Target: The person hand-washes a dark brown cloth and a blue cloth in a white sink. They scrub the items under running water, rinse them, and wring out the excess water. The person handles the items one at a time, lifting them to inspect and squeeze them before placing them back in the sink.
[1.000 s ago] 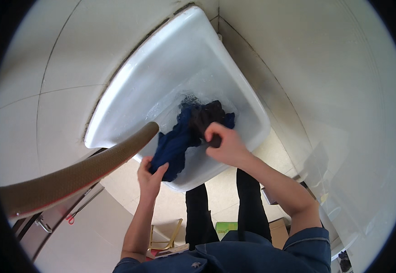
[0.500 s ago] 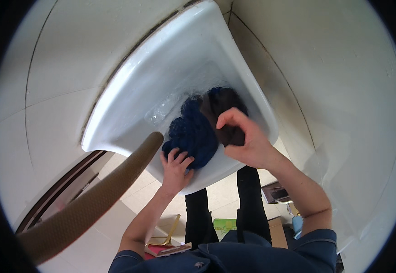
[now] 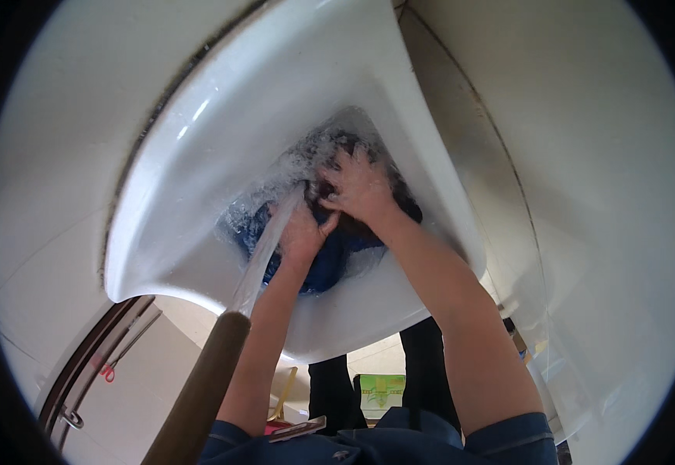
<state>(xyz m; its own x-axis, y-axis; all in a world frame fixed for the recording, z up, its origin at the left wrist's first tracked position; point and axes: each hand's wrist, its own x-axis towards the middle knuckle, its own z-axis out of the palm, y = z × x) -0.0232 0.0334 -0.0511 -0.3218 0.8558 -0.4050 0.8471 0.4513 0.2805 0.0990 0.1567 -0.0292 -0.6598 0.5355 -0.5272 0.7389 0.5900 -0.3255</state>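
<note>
Blue wet cloth (image 3: 322,271) lies under water in the white corner basin (image 3: 175,201), and a dark brown-black cloth (image 3: 409,208) lies beside it on the right. My left hand (image 3: 300,231) rests on the blue cloth with its thumb stretched out; splashing water partly hides its fingers. Farther in, my right hand (image 3: 359,184) presses on the dark cloth, fingers spread. From the brown hose (image 3: 207,387) at lower left, a water stream (image 3: 260,267) runs into the basin beside my left hand.
Pale walls (image 3: 585,155) close in on both sides of the basin. Below it are my dark-trousered legs (image 3: 424,356), with a green packet (image 3: 382,394) between them. A metal rail with a small red item (image 3: 107,373) is at lower left.
Both hands have moved farther into the basin, onto the cloths. The hose end has shifted down and now pours water, and the water around the cloths churns.
</note>
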